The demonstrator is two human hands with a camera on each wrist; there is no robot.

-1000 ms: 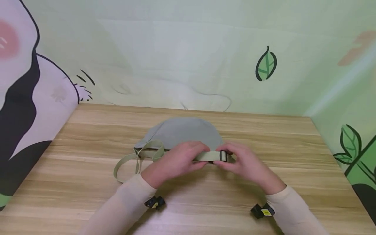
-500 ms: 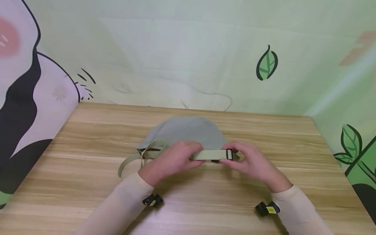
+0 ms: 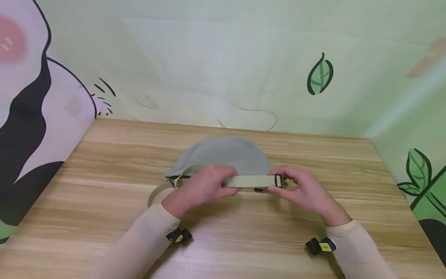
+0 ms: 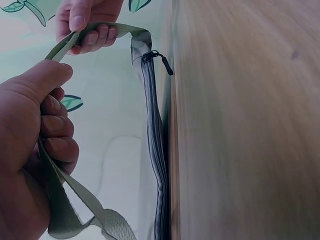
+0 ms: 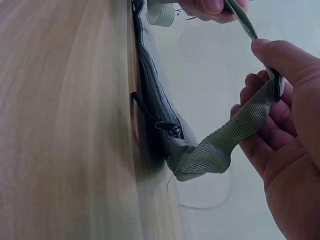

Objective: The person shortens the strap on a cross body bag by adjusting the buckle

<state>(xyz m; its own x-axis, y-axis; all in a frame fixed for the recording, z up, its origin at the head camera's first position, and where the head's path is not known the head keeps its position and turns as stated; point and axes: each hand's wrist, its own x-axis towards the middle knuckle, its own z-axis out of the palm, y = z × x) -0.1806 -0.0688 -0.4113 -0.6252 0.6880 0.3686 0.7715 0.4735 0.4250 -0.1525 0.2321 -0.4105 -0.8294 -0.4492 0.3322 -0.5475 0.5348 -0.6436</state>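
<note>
A grey zippered waist bag (image 3: 223, 155) lies on the wooden table, its curved side toward the back wall. Its pale green webbing strap (image 3: 249, 181) is stretched between both hands above the bag's near edge. My left hand (image 3: 200, 188) pinches the strap between thumb and curled fingers, and a loose loop hangs below it in the left wrist view. My right hand (image 3: 304, 190) pinches the strap at a black slider buckle (image 3: 278, 181). In the right wrist view the zipper pull (image 5: 170, 127) hangs at the bag's corner, where the strap (image 5: 215, 150) is attached.
The wooden table (image 3: 244, 248) extends around the bag on all sides. A printed cloth wall (image 3: 195, 69) with leaf drawings stands behind it and along the right. Small black wrist cameras (image 3: 179, 235) are worn at both cuffs.
My right hand has moved right with the buckle while my left hand has shifted slightly left, so more strap shows between them. The loose loop at the left has grown smaller.
</note>
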